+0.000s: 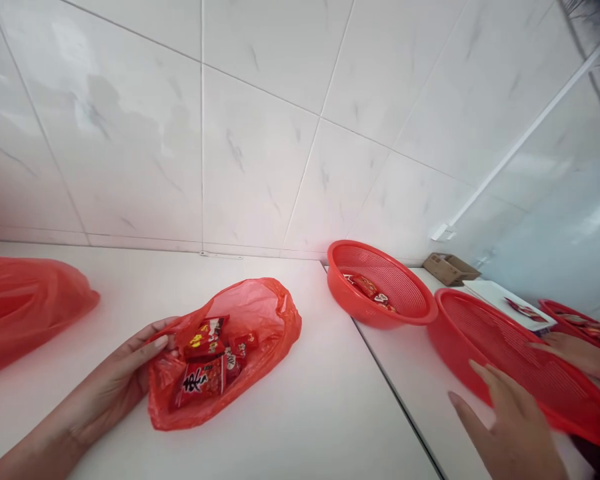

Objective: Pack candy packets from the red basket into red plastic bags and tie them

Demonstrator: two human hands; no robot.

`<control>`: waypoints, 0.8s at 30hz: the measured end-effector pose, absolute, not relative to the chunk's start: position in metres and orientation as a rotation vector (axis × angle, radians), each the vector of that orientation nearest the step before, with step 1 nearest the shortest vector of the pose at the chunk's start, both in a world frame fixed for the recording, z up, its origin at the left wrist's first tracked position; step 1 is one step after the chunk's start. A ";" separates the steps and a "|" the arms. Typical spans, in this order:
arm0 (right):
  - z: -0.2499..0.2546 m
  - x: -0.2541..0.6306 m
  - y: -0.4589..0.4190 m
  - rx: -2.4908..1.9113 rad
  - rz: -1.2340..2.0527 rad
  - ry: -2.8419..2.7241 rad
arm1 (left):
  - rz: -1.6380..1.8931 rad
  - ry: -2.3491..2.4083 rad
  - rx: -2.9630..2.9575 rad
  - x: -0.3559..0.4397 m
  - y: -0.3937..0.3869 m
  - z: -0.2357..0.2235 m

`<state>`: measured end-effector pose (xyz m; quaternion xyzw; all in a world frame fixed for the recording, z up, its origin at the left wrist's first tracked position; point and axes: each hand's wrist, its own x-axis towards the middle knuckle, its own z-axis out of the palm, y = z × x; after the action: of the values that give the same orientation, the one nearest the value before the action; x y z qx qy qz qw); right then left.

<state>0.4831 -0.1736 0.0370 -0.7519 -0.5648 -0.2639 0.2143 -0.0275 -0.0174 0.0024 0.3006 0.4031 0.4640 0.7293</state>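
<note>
My left hand [123, 373] grips the near-left edge of a red plastic bag [280, 320], thumb on top. The bag lies on the white table with its mouth spread wide. Inside are several small red snack packets [200, 381], some with black or yellow lettering. On the right, my right hand [510, 420] hovers with fingers apart and nothing in them, slightly blurred. It is close to the near side of a large red mesh basket [467, 343]; whether it touches the rim I cannot tell.
Against the wall stands a red colander [340, 287] with several packets. Behind are a cardboard box [450, 269], a white tray [497, 293] and another red basket [560, 307]. A co-worker's hand [583, 353] reaches over the large basket. Another red bag [30, 300] lies at left.
</note>
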 end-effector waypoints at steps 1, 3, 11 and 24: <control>0.039 0.478 -0.163 -2.112 -0.712 -1.570 | 1.023 0.902 0.666 -0.027 -0.018 0.003; 0.042 0.468 -0.137 -2.142 -0.696 -1.596 | 1.029 0.916 0.672 -0.026 -0.020 0.006; 0.033 0.468 -0.043 -2.097 -0.891 -1.881 | 1.085 0.909 0.710 -0.025 -0.022 0.005; 0.023 0.442 -0.134 -1.669 -1.069 -2.062 | 1.039 0.960 0.683 -0.023 -0.020 0.009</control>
<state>0.4425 -0.1342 0.0229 -0.5779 -0.7138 -0.3699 0.1403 -0.0234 -0.0199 0.0093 0.3075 0.4322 0.4676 0.7071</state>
